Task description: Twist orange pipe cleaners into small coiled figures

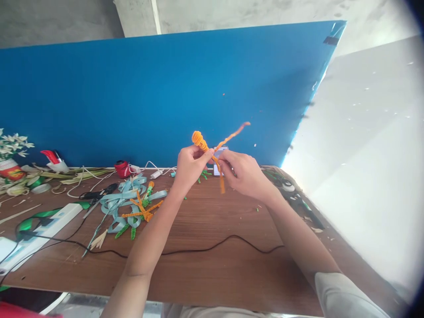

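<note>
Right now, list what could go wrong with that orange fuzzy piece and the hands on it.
If the left hand slackens, the coiled orange fuzzy piece might unwind. The thin fuzzy orange strand sticking up beside it could snag or bend. The long black cable crosses the brown wooden table below the forearms, so a lowered arm might drag it.

This looks like a craft corner or small handicraft workshop. A wood-grain worktop (212,269) stands against a tall blue panel (165,92), with bare grey concrete (205,17) above the panel. Before the panel's left part lie craft supplies: light-blue ribbon (111,202), an orange fuzzy-stem figure (146,215), a black tool (99,192) resembling a glue gun, and a white power strip (66,217). Handwork shows before the panel's middle, where fingers (208,154) grip an orange fuzzy-stem piece (199,140).
</note>
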A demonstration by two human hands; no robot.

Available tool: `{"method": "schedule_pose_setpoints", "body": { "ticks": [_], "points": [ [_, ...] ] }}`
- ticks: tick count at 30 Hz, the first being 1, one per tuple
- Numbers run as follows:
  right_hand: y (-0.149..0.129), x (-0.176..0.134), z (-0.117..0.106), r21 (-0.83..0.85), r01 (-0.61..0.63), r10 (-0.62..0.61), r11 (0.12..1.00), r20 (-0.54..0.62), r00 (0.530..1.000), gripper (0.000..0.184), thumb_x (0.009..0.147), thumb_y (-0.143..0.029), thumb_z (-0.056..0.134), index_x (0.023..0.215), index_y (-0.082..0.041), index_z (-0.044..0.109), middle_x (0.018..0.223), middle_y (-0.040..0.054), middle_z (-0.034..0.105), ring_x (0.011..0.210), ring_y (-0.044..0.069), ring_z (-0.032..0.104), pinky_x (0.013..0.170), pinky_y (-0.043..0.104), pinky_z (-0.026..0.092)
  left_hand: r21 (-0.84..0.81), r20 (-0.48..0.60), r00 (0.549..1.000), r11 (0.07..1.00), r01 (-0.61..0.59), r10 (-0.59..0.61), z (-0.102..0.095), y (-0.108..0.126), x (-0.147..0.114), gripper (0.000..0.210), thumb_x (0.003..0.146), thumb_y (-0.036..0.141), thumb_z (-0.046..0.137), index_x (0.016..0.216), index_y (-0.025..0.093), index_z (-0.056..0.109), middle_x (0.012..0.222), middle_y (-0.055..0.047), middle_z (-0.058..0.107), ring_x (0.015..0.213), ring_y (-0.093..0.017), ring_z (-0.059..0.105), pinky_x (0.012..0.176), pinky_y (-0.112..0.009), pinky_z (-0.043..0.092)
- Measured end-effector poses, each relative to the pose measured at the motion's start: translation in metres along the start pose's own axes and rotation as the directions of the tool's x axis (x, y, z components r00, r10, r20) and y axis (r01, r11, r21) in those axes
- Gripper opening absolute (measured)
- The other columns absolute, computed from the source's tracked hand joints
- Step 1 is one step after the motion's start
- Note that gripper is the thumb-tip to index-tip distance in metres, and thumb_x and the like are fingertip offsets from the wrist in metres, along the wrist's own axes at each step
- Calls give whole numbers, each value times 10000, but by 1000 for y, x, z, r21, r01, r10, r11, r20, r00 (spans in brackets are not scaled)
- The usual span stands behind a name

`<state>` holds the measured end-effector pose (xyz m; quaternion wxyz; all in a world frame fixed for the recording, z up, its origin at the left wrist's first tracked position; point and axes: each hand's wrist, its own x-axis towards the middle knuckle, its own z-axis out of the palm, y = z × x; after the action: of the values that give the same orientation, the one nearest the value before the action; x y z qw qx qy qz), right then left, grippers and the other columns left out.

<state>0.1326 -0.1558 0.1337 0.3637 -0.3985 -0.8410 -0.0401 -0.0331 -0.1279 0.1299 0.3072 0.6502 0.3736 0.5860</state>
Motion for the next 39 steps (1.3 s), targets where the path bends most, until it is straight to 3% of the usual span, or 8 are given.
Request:
{"method": "schedule_pose_setpoints", "body": {
  "ticks": [4,8,14,21,27,33,37,39],
  "points": [
    [2,-1,-2,84,27,-22,996,-51,998,173,978,-223,407,813,-205,457,712,1,532,597,134,408,588,292,242,-173,8,999,984,47,-46,0,1,1,230,810,363,721,818,135,690,723,-46,713,606,-125,645,582,-226,519],
    [7,0,-6,186,12,4,983,-83,997,203,988,-245,423,789,-210,443,659,-22,499,576,125,399,573,287,253,-281,148,978,942,186,-149,-4,1,4,215,780,320,756,896,153,686,764,-36,710,648,-118,656,491,-177,448],
    [21,2,-11,297,-30,50,954,-61,997,233,1013,-318,426,826,-205,507,649,-30,525,559,119,444,572,279,314,-373,481,864,856,357,-151,-13,-2,9,195,853,322,675,946,151,684,800,-30,679,668,-99,647,378,-148,338],
    [19,-1,-21,324,-33,54,945,-55,997,253,1008,-352,451,813,-208,522,643,-28,492,567,128,416,560,283,323,-349,641,766,873,341,-43,-24,-11,12,358,844,466,712,995,145,668,791,-65,746,608,-143,708,327,-138,361],
    [16,-2,-21,308,-1,7,951,-19,1000,261,1011,-332,445,799,-201,522,661,-30,510,577,116,421,579,281,311,-344,745,666,873,347,29,-26,-21,14,486,847,572,675,735,100,657,559,-67,676,358,-89,557,280,-151,284],
    [18,1,-16,258,18,-23,966,15,1000,236,994,-296,446,812,-190,552,678,-17,549,601,119,442,600,281,312,-516,625,774,800,306,108,-17,-21,12,368,885,493,671,1053,173,601,547,32,646,287,-53,446,307,-155,296],
    [21,2,-14,230,21,-24,973,9,1000,211,977,-265,431,824,-189,556,701,-5,571,606,126,454,592,287,302,-475,592,797,851,224,120,-16,-16,10,338,911,505,630,946,181,541,557,27,646,313,-52,467,354,-156,332],
    [23,2,-14,236,0,4,972,-15,1000,214,980,-280,429,826,-194,550,712,-1,582,600,129,461,584,290,300,-415,544,834,893,171,93,-17,-10,9,305,925,476,620,928,188,520,609,19,665,377,-65,528,398,-162,380]
  ]
}}
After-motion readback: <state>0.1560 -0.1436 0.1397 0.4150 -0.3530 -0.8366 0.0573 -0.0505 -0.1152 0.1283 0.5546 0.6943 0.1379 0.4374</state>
